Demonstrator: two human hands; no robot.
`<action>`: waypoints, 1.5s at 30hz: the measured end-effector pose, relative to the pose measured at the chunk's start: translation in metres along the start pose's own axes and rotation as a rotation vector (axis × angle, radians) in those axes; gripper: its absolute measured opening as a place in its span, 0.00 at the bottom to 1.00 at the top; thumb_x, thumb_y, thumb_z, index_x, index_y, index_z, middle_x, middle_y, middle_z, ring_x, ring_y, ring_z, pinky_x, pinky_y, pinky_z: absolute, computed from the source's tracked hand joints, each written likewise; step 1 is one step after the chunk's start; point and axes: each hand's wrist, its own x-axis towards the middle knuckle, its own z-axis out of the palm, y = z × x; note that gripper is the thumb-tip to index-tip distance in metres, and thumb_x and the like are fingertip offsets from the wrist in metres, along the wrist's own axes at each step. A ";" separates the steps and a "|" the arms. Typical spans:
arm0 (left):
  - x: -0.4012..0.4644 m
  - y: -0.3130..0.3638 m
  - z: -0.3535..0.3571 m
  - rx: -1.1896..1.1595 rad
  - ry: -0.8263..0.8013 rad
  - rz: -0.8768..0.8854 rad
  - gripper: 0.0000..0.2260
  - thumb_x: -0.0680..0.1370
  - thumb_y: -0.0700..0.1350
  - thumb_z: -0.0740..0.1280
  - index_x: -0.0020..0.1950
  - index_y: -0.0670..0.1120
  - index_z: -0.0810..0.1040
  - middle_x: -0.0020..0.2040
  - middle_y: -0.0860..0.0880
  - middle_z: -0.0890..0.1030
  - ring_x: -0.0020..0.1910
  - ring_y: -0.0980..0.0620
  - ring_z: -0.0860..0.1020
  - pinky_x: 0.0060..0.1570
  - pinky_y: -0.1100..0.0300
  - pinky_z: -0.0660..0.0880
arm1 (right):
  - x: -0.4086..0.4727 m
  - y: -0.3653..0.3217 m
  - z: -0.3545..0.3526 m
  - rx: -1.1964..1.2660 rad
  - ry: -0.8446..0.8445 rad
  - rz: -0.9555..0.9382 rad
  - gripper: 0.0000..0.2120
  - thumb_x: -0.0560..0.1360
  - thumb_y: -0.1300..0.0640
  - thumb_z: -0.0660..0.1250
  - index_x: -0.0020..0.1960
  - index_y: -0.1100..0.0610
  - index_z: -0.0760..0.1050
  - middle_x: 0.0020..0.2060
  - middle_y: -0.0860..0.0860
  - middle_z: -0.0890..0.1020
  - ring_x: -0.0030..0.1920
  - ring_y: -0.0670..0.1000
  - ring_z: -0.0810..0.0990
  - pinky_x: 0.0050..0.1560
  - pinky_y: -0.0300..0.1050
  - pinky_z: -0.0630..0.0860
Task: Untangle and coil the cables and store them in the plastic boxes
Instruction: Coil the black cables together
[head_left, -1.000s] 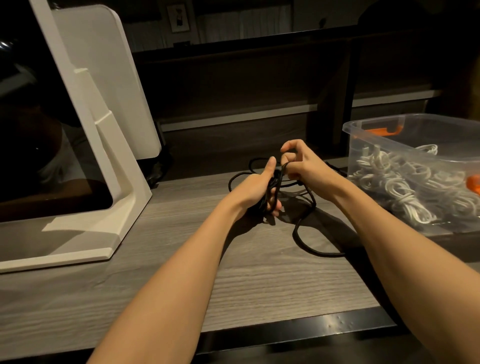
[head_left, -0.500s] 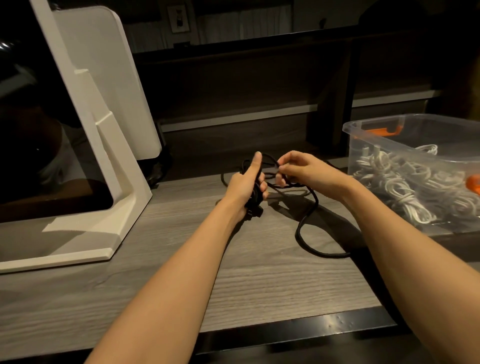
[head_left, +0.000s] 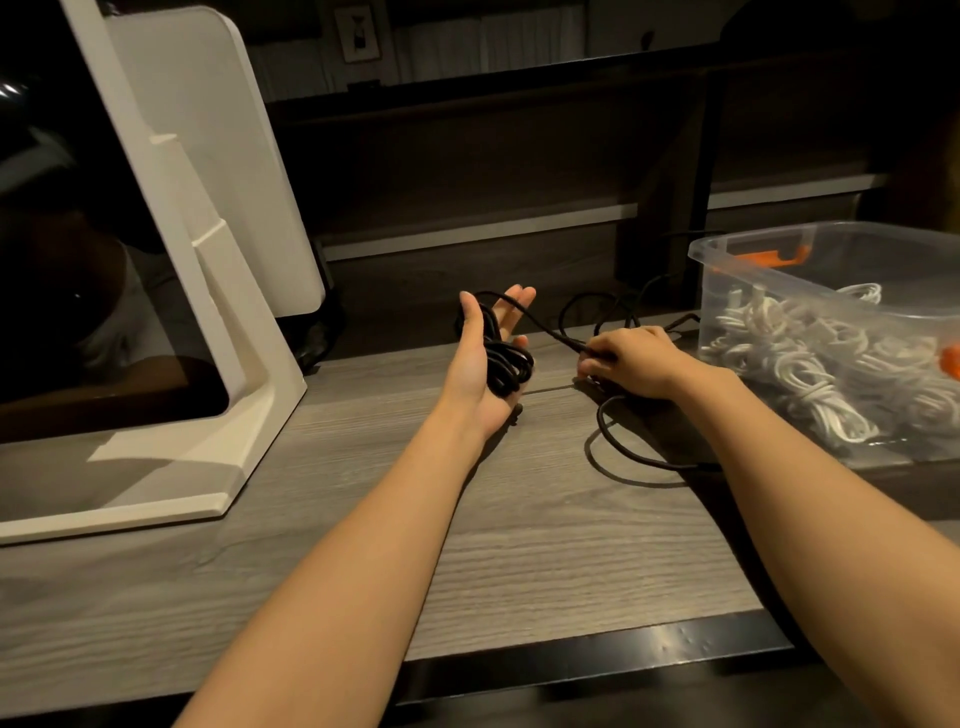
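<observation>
On the grey wood-grain worktop (head_left: 363, 519), the clear plastic box (head_left: 753, 249) already holds coiled white cables (head_left: 810, 364). The thin black cable (head_left: 506, 364) is partly looped around the flat, straight-fingered left hand (head_left: 485, 358); the right hand (head_left: 631, 361) pinches its loose remainder, still uncoiled.

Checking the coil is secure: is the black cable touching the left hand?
Touching. The head view shows loops of the black cable wrapped around the palm of the left hand, whose fingers are straight.
</observation>
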 end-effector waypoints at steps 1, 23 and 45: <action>0.001 0.000 -0.001 -0.021 0.001 0.006 0.24 0.81 0.64 0.51 0.59 0.52 0.80 0.54 0.55 0.83 0.40 0.56 0.69 0.43 0.63 0.66 | 0.000 0.002 0.001 -0.020 0.016 -0.002 0.09 0.81 0.53 0.58 0.55 0.50 0.77 0.50 0.49 0.79 0.57 0.52 0.74 0.64 0.49 0.61; 0.009 -0.003 -0.004 0.681 0.127 0.082 0.14 0.82 0.54 0.61 0.49 0.44 0.77 0.37 0.49 0.83 0.38 0.54 0.81 0.37 0.60 0.78 | -0.007 -0.026 -0.015 0.715 0.196 -0.072 0.17 0.71 0.68 0.68 0.54 0.55 0.68 0.36 0.49 0.71 0.35 0.46 0.71 0.40 0.43 0.72; 0.013 -0.020 0.020 0.547 0.028 -0.034 0.20 0.79 0.60 0.62 0.35 0.47 0.71 0.27 0.51 0.72 0.27 0.54 0.73 0.32 0.62 0.73 | -0.005 -0.011 -0.010 0.787 0.149 -0.019 0.12 0.79 0.69 0.54 0.57 0.59 0.71 0.51 0.51 0.79 0.52 0.44 0.78 0.52 0.30 0.72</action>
